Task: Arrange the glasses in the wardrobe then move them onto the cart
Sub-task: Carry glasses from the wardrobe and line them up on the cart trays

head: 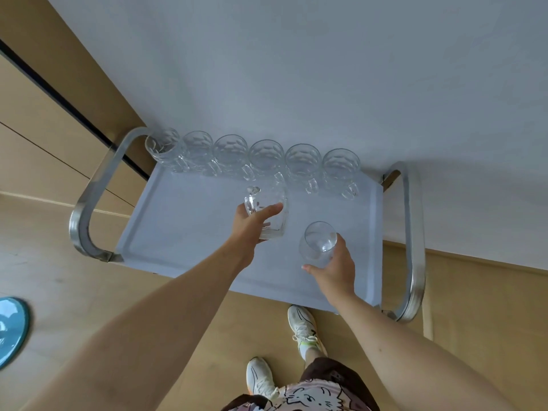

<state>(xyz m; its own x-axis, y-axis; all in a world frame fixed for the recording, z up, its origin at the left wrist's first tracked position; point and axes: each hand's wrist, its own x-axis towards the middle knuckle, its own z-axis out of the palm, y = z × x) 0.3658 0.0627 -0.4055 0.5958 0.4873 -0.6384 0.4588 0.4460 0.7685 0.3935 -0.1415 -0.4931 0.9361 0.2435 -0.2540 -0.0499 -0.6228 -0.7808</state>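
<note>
Glass mug [268, 215] in left hand [247, 229]

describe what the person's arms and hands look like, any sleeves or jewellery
Both arms are bare up to the picture's edge, with no sleeves in view. The left hand and right hand wear no gloves, and no rings, watch or bracelets show on fingers or wrists.

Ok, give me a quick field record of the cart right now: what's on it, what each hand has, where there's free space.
cart: white tray top, metal handles at both ends
row at back: six handled glass mugs, side by side along the wall edge
left hand: grips a handled mug, tilted, above the tray's middle
right hand: holds a round glass without handle, above the tray
free space: front half of the tray, both sides of the hands
</note>
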